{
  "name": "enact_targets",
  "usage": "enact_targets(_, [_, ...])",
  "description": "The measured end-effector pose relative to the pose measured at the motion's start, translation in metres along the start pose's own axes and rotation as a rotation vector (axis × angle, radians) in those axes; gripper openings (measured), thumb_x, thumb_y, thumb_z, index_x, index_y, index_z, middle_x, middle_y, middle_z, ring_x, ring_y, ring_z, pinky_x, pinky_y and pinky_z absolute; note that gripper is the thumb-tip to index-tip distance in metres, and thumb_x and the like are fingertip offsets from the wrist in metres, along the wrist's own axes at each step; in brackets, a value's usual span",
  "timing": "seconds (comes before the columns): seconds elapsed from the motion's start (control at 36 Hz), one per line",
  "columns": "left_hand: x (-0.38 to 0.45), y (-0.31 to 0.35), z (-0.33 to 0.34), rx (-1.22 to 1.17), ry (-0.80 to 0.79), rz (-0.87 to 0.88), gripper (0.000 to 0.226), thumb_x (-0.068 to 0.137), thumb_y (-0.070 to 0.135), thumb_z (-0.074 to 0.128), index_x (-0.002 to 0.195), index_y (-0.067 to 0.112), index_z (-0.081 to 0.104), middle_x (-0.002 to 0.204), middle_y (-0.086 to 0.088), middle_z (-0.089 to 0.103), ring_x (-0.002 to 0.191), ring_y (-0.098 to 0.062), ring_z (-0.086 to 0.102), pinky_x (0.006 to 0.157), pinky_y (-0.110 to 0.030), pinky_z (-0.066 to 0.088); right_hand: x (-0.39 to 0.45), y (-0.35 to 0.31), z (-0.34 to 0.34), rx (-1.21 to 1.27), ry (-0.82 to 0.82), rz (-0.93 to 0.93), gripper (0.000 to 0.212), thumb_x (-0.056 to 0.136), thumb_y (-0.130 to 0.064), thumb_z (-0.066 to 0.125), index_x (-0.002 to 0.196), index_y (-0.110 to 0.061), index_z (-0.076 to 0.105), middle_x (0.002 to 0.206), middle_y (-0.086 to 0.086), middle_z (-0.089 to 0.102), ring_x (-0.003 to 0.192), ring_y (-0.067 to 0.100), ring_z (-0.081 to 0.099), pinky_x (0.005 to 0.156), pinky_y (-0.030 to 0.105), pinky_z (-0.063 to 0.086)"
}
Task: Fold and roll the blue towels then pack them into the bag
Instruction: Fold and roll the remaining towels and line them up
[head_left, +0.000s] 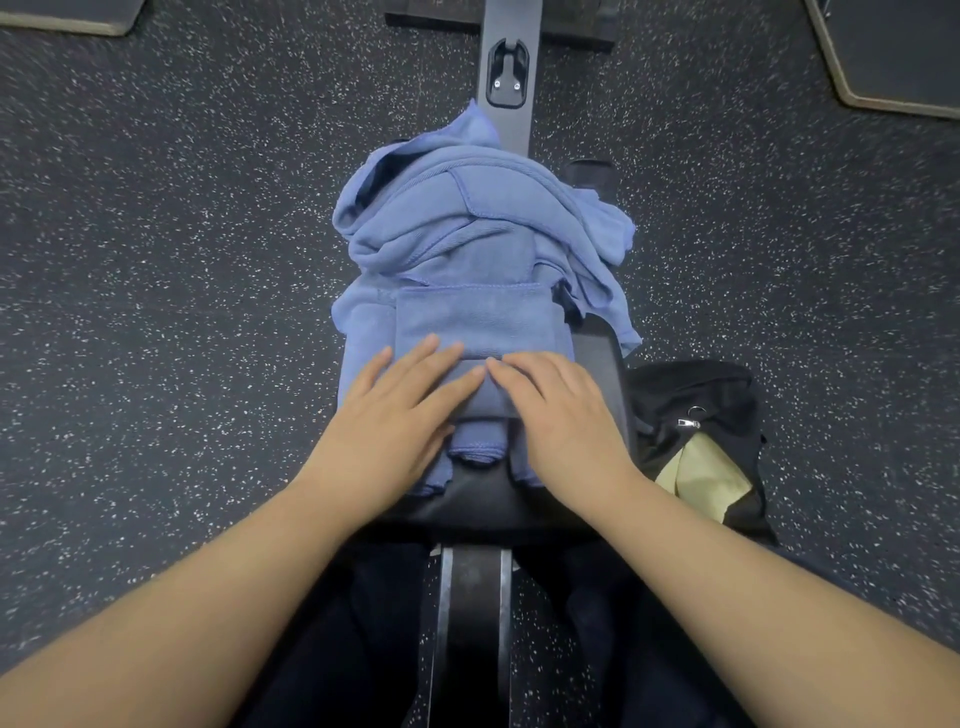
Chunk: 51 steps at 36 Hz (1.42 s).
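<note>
Bag (696, 395) beside bench (493, 499) holds yellow cloth (701, 475).

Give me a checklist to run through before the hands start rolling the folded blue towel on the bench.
1. Both hands on the towel: ok. The left hand and right hand lie flat, fingers straight, on the folded blue cloth towel.
2. Towel folded into a strip: ok, its far edge looks straight.
3. Near end aligned: cannot tell, the hands cover it.
4. Room to roll forward: not ok. The heap of loose blue towels lies right against the strip's far edge.
5. Black fabric bag within reach and open: ok, it sits on the floor right of the black padded bench, unzipped.
</note>
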<state>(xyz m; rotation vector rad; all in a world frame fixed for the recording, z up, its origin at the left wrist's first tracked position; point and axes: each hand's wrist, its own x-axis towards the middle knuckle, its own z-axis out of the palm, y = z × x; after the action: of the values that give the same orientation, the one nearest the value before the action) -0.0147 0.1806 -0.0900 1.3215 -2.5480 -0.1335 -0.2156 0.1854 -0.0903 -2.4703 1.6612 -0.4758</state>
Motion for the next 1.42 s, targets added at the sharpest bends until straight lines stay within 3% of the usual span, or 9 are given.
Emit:
enact_targets(0.22, [0.001,0.001,0.003,0.038,-0.035,-0.028,0.054,0.083,0.03,0.041,0.136,0.022,0.042,0.138,-0.005,0.054,0.132,-0.023,0.036,0.107,-0.047,0.023,0.007,0.001,-0.001,0.012,-0.029,0.028,0.05,0.079,-0.011,0.038,0.122,-0.008,0.063,0.115,0.009,0.064,0.105,0.03,0.06,0.098,0.039,0.038])
enact_targets(0.44, [0.001,0.003,0.009,0.139,-0.068,-0.119,0.055,0.086,0.031,0.04,0.141,0.022,0.04,0.141,-0.002,0.051,0.136,-0.024,0.031,0.107,-0.055,0.023,0.006,0.0,-0.003,0.046,0.149,-0.049,0.032,0.079,-0.006,0.052,0.107,-0.008,0.068,0.108,0.01,0.064,0.099,0.03,0.059,0.092,0.038,0.042])
enact_targets(0.61, [0.008,0.001,0.015,0.148,-0.004,-0.145,0.054,0.085,0.027,0.057,0.138,0.022,0.045,0.138,-0.001,0.054,0.135,-0.024,0.033,0.106,-0.057,0.024,0.004,0.002,0.003,0.004,0.142,-0.059,0.046,0.068,-0.004,0.067,0.113,-0.006,0.064,0.113,0.013,0.062,0.104,0.028,0.049,0.096,0.037,0.037])
enact_targets(0.67, [0.012,0.0,0.016,0.159,-0.014,-0.156,0.053,0.086,0.034,0.051,0.138,0.023,0.045,0.136,-0.001,0.055,0.135,-0.025,0.033,0.106,-0.057,0.023,0.005,0.005,0.006,0.009,0.142,-0.051,0.051,0.066,-0.001,0.07,0.116,-0.009,0.061,0.115,0.013,0.061,0.106,0.029,0.051,0.097,0.037,0.037])
enact_targets(0.81, [0.019,-0.003,0.02,0.04,0.035,-0.177,0.05,0.086,0.03,0.052,0.134,0.021,0.049,0.133,-0.015,0.052,0.124,-0.033,0.04,0.104,-0.052,0.029,0.01,0.008,0.009,0.055,0.151,-0.036,0.045,0.074,-0.008,0.062,0.117,-0.017,0.052,0.114,0.012,0.06,0.105,0.028,0.049,0.093,0.037,0.042])
enact_targets(0.92, [0.022,-0.006,0.014,-0.081,0.049,-0.18,0.046,0.088,0.022,0.044,0.133,0.017,0.05,0.116,-0.024,0.052,0.101,-0.04,0.054,0.088,-0.047,0.047,0.013,0.008,0.005,0.109,0.109,-0.017,0.04,0.079,-0.017,0.043,0.118,-0.02,0.048,0.111,0.013,0.061,0.098,0.033,0.055,0.083,0.042,0.052])
enact_targets(1.11, [0.021,-0.009,0.001,-0.212,-0.053,-0.185,0.042,0.088,0.032,0.042,0.13,0.029,0.044,0.115,-0.012,0.055,0.102,-0.034,0.054,0.086,-0.041,0.047,0.014,0.013,-0.006,0.166,0.006,-0.035,0.044,0.077,-0.01,0.057,0.121,-0.01,0.059,0.11,0.012,0.061,0.096,0.037,0.059,0.082,0.048,0.052])
enact_targets(1.22, [0.019,-0.01,-0.004,-0.24,-0.097,-0.154,0.036,0.088,0.041,0.041,0.122,0.029,0.045,0.11,-0.009,0.056,0.097,-0.032,0.056,0.082,-0.038,0.046,0.011,0.014,-0.013,0.179,-0.082,-0.031,0.04,0.082,-0.022,0.055,0.119,-0.008,0.06,0.11,0.01,0.062,0.099,0.035,0.059,0.084,0.049,0.052])
enact_targets(1.42, [0.017,-0.007,-0.009,-0.264,-0.152,-0.15,0.033,0.092,0.045,0.035,0.121,0.032,0.043,0.107,-0.008,0.058,0.091,-0.034,0.058,0.079,-0.044,0.05,0.01,0.015,-0.018,0.201,-0.122,-0.045,0.036,0.083,-0.02,0.057,0.116,-0.008,0.062,0.107,0.009,0.065,0.094,0.037,0.06,0.079,0.051,0.052])
